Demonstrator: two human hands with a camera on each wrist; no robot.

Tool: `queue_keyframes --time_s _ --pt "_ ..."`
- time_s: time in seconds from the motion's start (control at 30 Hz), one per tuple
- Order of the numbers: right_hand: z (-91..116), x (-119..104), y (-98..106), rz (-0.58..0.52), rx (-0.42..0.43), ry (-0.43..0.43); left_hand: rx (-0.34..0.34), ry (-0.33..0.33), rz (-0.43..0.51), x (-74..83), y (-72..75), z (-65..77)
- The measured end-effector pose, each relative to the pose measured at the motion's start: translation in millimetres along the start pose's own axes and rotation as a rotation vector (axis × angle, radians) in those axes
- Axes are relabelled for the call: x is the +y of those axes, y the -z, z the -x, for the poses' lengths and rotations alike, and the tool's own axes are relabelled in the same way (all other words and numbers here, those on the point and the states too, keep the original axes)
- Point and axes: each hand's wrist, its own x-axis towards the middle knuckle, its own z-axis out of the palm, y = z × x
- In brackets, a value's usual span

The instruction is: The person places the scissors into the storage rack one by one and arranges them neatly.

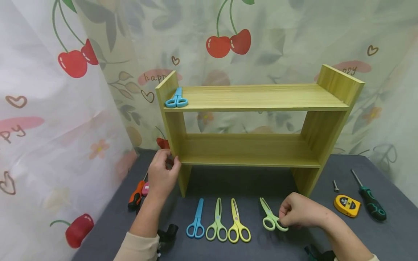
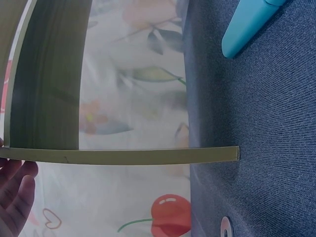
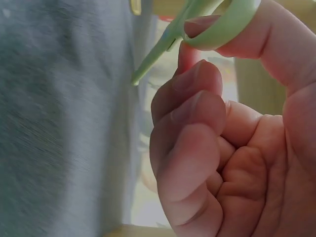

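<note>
My right hand [image 1: 302,214] pinches a pair of light green scissors [image 1: 269,214] by one handle ring, blades pointing away from me. In the right wrist view the thumb and index finger hold the ring of the green scissors [image 3: 227,29], and the other fingers curl below. With my left hand [image 1: 163,175] I grip the left side panel of a two-tier wooden shelf [image 1: 241,148]. The left wrist view shows the fingers [image 2: 19,197] against the outer face of that panel [image 2: 123,157]. Blue scissors [image 1: 176,98] lie on the top board at its left end.
In front of the shelf lie blue scissors [image 1: 197,221], light green scissors [image 1: 217,223] and yellow scissors [image 1: 238,224] in a row. To the right are a yellow tape measure [image 1: 347,206], a bolt [image 1: 335,186] and a green-black screwdriver [image 1: 372,203]. An orange-handled screwdriver [image 1: 136,195] lies left.
</note>
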Motion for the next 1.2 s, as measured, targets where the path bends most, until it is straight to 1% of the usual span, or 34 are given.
queue_keyframes --time_s 0.13,0.3,0.53,0.73,1.03,1.2 --pt "8 -6 10 -0.002 0.004 0.001 0.005 -0.009 0.004 -1.2 0.0 0.4" --pt "21 -15 20 0.008 0.026 0.025 0.011 -0.015 0.007 -1.9 -0.4 0.6" --pt "39 -27 30 0.022 0.067 0.027 -0.003 0.006 0.001 -1.5 -0.3 1.0" --pt "56 -33 37 0.040 0.113 0.046 -0.010 0.023 -0.006 -0.8 -0.6 1.2" --pt "78 -40 44 0.125 0.205 0.094 -0.016 0.047 -0.006 2.3 0.0 1.2" --pt "87 -44 42 0.205 0.302 0.094 -0.016 0.046 -0.007 2.2 -0.2 1.3"
